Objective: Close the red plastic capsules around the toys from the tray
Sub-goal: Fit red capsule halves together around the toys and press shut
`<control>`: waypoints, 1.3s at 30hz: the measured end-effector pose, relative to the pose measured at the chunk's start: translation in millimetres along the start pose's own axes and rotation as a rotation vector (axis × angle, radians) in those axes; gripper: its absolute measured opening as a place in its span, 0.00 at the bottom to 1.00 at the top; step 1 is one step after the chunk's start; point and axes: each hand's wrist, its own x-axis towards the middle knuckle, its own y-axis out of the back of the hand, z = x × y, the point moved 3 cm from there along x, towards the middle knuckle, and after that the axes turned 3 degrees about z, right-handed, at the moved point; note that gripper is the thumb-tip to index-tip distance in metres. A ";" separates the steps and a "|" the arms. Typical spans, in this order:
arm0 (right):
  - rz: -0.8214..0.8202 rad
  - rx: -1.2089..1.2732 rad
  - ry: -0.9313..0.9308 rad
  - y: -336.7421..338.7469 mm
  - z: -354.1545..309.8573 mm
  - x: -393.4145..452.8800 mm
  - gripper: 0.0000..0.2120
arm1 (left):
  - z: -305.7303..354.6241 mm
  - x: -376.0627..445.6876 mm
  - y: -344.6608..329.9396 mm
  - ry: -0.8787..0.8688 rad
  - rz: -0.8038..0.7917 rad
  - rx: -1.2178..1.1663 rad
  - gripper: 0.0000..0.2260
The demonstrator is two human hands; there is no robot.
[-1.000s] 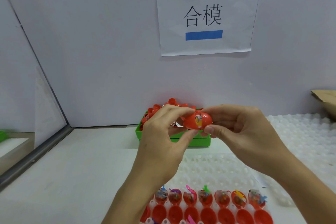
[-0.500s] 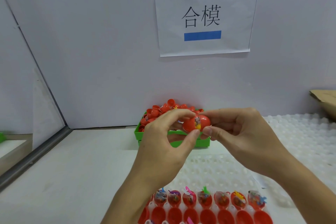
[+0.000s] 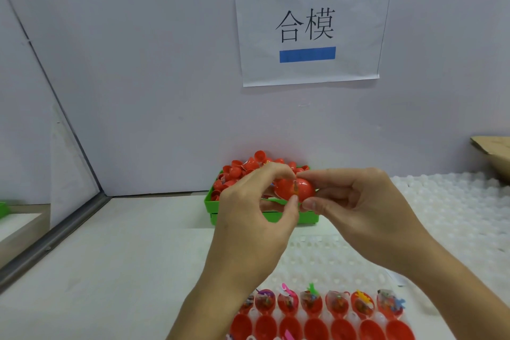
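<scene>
Both hands raised mid-frame, working one red capsule (image 3: 296, 190) between them, above the table (image 3: 124, 257) and in front of the green bin (image 3: 265, 215); left hand (image 3: 248, 218) pinches the capsule's left end, thumb under and forefinger over; right hand (image 3: 356, 207) pinches the right end the same way, other fingers curled in; the two halves look pushed together with a bit of toy or its wrapper showing at the seam, so this one reads as nearly shut, though whether it has clicked home cannot be told.

Progress: the green bin against the wall is heaped with red capsule pieces (image 3: 242, 171); whether those are finished capsules or loose halves is not clear from here. Along the bottom edge sits the tray (image 3: 380, 317), white and dimpled; its far row holds open red halves each with a bagged toy (image 3: 311, 301) sitting in it, seven or so visible; the nearer row is red halves (image 3: 317, 328), mostly empty-looking, partly cut off by the frame; so plenty left to close, at least that whole row. More white dimpled trays (image 3: 441, 207) lie to the right and under the hands. Paper sign (image 3: 306, 27) on the wall; cardboard corner (image 3: 494, 152) far right.
</scene>
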 end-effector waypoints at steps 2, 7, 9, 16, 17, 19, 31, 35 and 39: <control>0.005 -0.022 -0.001 0.7 0.4 0.8 0.20 | -3.0 -0.5 0.7 0.047 -0.014 -0.049 0.14; -0.008 0.001 0.019 1.0 0.1 1.1 0.19 | -6.1 0.3 0.0 0.113 -0.059 -0.119 0.14; -0.019 0.031 0.026 0.7 -0.9 1.0 0.21 | -6.5 1.8 1.2 0.127 -0.038 -0.128 0.15; -0.031 0.072 -0.012 1.5 3.4 1.4 0.24 | -7.0 3.0 2.2 0.165 -0.070 -0.193 0.16; -0.020 0.070 -0.019 1.9 4.9 1.6 0.22 | -6.9 2.9 1.7 0.165 -0.072 -0.201 0.16; 0.000 0.050 -0.009 2.4 5.2 1.7 0.19 | -6.5 3.0 1.1 0.162 -0.068 -0.201 0.16; 0.038 -0.297 0.099 2.3 3.7 -0.8 0.18 | -9.6 0.2 -2.2 0.158 -0.068 -0.132 0.15; 0.010 -0.368 0.151 -0.6 3.0 -1.5 0.15 | -10.0 0.0 -2.8 0.135 -0.061 -0.113 0.17; 0.016 -0.379 0.175 -1.6 3.3 -1.6 0.15 | -10.7 -0.3 -2.7 0.099 -0.073 -0.066 0.17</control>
